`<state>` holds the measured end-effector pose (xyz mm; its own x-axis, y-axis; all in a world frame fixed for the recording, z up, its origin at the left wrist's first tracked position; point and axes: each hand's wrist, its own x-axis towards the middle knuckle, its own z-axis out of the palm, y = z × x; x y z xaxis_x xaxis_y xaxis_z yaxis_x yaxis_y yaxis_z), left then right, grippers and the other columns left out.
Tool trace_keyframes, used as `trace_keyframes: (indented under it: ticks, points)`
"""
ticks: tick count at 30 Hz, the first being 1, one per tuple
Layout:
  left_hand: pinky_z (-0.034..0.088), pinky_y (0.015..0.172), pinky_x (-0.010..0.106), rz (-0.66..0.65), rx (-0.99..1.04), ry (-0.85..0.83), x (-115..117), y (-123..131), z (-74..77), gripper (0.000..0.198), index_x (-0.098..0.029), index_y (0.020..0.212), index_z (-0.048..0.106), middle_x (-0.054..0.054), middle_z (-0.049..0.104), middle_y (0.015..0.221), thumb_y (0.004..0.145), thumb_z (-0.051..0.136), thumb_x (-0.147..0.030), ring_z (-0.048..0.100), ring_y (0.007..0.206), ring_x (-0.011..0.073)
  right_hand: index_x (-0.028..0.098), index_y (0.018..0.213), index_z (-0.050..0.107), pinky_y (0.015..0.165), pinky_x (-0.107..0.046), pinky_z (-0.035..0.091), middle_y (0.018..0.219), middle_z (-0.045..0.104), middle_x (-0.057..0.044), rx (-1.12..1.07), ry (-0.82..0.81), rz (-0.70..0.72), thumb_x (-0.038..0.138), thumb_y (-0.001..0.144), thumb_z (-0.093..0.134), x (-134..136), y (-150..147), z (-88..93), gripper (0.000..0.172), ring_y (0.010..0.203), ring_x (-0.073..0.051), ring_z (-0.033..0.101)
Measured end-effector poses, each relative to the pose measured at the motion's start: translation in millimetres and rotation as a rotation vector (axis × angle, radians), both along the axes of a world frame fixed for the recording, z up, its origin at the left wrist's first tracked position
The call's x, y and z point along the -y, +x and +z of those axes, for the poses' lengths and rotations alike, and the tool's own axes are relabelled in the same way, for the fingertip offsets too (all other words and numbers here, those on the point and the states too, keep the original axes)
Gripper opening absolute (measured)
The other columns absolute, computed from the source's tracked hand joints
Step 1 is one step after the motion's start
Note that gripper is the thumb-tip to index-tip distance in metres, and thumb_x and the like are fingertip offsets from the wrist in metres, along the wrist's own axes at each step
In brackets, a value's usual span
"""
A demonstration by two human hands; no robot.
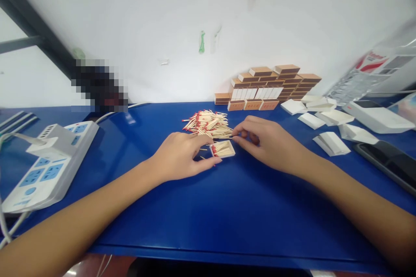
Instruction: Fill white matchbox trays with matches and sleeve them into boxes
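A small white matchbox tray (229, 152) lies on the blue table, with several red-tipped matches inside it. My left hand (182, 156) holds the tray at its left end, index finger at the far side and thumb at the near side. Just behind the tray spreads a loose pile of matches (208, 122), red heads mostly to the left. At the right edge of this pile, my right hand (264, 140) pinches the end of a match between thumb and index finger. A few stray matches lie partly under my left hand.
Stacked matchboxes (260, 82) stand against the wall behind the pile. To the right are several folded white card pieces (330, 143), a white device (377, 117), a dark phone (390, 162) and a plastic-wrapped pack (367, 73). A power strip (61, 169) with cables sits at left.
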<state>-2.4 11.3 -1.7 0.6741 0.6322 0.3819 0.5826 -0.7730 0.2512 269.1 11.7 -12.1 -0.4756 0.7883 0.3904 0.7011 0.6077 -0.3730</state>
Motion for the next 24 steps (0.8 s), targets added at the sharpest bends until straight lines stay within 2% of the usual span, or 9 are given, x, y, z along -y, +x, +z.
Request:
trace_keyframes:
  ticks: [3, 6, 10, 14, 19, 24]
  points:
    - [0.036, 0.052, 0.023, -0.005, 0.001, -0.001, 0, 0, -0.2, 0.036, -0.019, 0.109, 0.075, -0.006, 0.059, 0.055, 0.093, 0.069, -0.051, 0.053, 0.047, 0.0105, 0.019, 0.1, 0.068, 0.066, -0.028, 0.042, 0.089, 0.061, -0.003, -0.003, -0.031, -0.008, 0.022, 0.099, 0.061, -3, -1, -3.2, 0.008, 0.076, -0.015, 0.057]
    - [0.037, 0.053, 0.023, -0.006, 0.003, 0.022, 0, 0, -0.3, 0.036, -0.019, 0.108, 0.075, -0.006, 0.06, 0.056, 0.094, 0.068, -0.052, 0.053, 0.047, 0.0106, 0.019, 0.097, 0.068, 0.063, -0.028, 0.041, 0.085, 0.059, -0.002, -0.072, -0.02, -0.004, 0.024, 0.102, 0.06, -1, -4, 1.6, 0.011, 0.07, -0.014, 0.053]
    - [0.036, 0.053, 0.024, -0.006, 0.006, 0.036, 1, 0, -1.2, 0.036, -0.02, 0.112, 0.074, -0.006, 0.061, 0.057, 0.094, 0.069, -0.05, 0.053, 0.047, 0.0109, 0.02, 0.092, 0.067, 0.061, -0.027, 0.04, 0.083, 0.055, -0.001, -0.151, -0.012, 0.099, 0.03, 0.105, 0.058, 9, -9, 13.3, 0.019, 0.069, -0.013, 0.05]
    - [0.036, 0.052, 0.024, -0.018, -0.016, 0.02, 3, 2, -3.8, 0.038, -0.018, 0.11, 0.074, -0.004, 0.063, 0.059, 0.095, 0.067, -0.052, 0.054, 0.048, 0.0114, 0.019, 0.094, 0.067, 0.065, -0.027, 0.041, 0.09, 0.055, -0.002, -0.095, -0.055, 0.207, 0.028, 0.105, 0.057, 18, -13, 17.6, 0.017, 0.075, -0.013, 0.052]
    - [0.037, 0.053, 0.024, -0.003, -0.011, 0.029, 3, 3, -7.0, 0.037, -0.018, 0.11, 0.073, -0.004, 0.063, 0.059, 0.094, 0.068, -0.051, 0.055, 0.048, 0.0118, 0.017, 0.082, 0.06, 0.064, -0.029, 0.039, 0.085, 0.052, -0.002, -0.024, -0.09, 0.205, 0.027, 0.108, 0.05, 19, -14, 16.5, 0.03, 0.072, -0.013, 0.05]
    - [0.036, 0.051, 0.024, -0.049, -0.02, 0.003, 3, 4, -7.9, 0.035, -0.017, 0.107, 0.073, -0.005, 0.061, 0.057, 0.095, 0.069, -0.049, 0.054, 0.048, 0.0112, 0.016, 0.084, 0.062, 0.065, -0.03, 0.038, 0.086, 0.052, -0.003, -0.003, -0.109, 0.197, 0.027, 0.109, 0.049, 17, -13, 11.8, 0.03, 0.072, -0.013, 0.05]
